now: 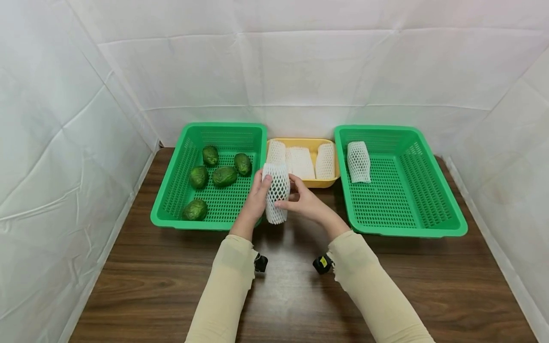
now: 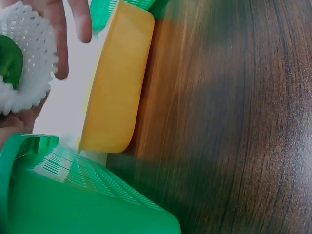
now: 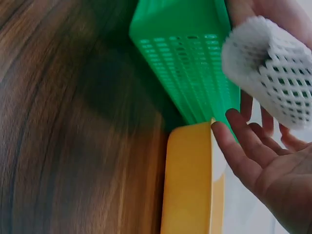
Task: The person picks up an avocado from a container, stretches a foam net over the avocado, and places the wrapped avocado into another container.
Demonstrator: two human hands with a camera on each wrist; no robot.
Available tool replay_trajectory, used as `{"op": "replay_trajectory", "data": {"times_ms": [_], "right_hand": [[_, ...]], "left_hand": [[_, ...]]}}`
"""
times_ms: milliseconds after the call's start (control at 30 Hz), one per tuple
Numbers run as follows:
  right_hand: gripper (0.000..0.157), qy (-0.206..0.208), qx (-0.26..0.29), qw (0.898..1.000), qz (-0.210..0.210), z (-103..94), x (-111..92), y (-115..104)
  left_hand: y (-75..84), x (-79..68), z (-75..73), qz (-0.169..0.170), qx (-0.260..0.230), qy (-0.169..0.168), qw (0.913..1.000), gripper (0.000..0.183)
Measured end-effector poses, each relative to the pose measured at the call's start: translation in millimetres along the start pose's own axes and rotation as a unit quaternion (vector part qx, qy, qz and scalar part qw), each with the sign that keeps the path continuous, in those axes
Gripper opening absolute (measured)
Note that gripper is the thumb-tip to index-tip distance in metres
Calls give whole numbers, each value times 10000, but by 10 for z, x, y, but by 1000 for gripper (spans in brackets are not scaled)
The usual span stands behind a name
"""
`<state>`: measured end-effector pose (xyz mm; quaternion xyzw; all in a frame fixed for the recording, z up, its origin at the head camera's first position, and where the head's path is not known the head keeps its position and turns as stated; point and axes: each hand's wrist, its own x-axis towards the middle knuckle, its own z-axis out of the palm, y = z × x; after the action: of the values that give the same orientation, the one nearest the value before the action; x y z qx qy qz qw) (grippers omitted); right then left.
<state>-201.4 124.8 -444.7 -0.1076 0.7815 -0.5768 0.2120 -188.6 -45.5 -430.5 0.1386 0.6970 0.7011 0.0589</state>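
In the head view, my left hand (image 1: 255, 202) grips a white foam net sleeve (image 1: 277, 193) held upright above the table. Looking into the sleeve's end in the left wrist view, I see part of a smooth dark green fruit (image 2: 10, 62) inside. Beside the sleeve is my right hand (image 1: 310, 204), its thumb near the netting. The right wrist view shows the right hand's fingers (image 3: 248, 146) spread and loosely bent, apart from the sleeve. Several wrinkled green fruits, like avocados (image 1: 225, 176), lie in the left green basket (image 1: 223, 125).
Behind the hands, a yellow tray (image 1: 319, 183) holds several white foam sleeves (image 1: 301, 162). On the right, another green basket (image 1: 377, 128) has one netted piece (image 1: 358, 162) at its left side. All stand on a dark wooden table (image 1: 287, 295), with white sheeting around.
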Motion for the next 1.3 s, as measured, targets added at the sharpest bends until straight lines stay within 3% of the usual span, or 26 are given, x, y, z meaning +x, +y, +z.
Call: {"op": "replay_trajectory", "data": {"times_ms": [167, 367, 433, 500, 567, 633, 800, 900, 967, 1100, 1300], "right_hand": [[98, 88, 374, 9992, -111, 21, 10, -19], [82, 401, 1145, 9925, -147, -97, -5, -141], [74, 799, 1799, 9804, -117, -210, 3, -220], [68, 1269, 2514, 9595, -98, -397, 17, -304], [64, 1703, 3099, 9353, -150, -646, 38, -370], [64, 2133, 3312, 9190, -167, -947, 52, -393], [69, 3245, 3238, 8885, 212, -1654, 2, -209], [73, 3689, 2758, 8832, 878, -1974, -36, 51], [76, 3774, 2415, 8827, 1415, -2122, -61, 259], [81, 3684, 2039, 8820, 2119, -2267, -82, 647], [79, 3745, 1805, 8801, 2295, -2283, 50, 914]], "left_hand": [[8, -1, -5, 33, 77, -101, 9999, 45], [-17, 7, -14, 142, -149, -248, 9995, 45], [-27, 17, -12, 245, -240, -293, 9990, 43], [-36, 35, -4, 409, -363, -341, 9979, 41], [-47, 49, 3, 493, -378, -332, 9975, 39], [-64, 61, 8, 508, -383, -291, 9975, 37], [-192, 97, -12, 427, -473, -200, 9978, 38], [-291, 132, -21, 450, -525, -133, 9975, 41], [-321, 134, -16, 503, -520, -92, 9973, 44], [-362, 137, -14, 545, -461, -87, 9974, 55], [-361, 114, -31, 516, -361, -51, 9980, 56]]}}
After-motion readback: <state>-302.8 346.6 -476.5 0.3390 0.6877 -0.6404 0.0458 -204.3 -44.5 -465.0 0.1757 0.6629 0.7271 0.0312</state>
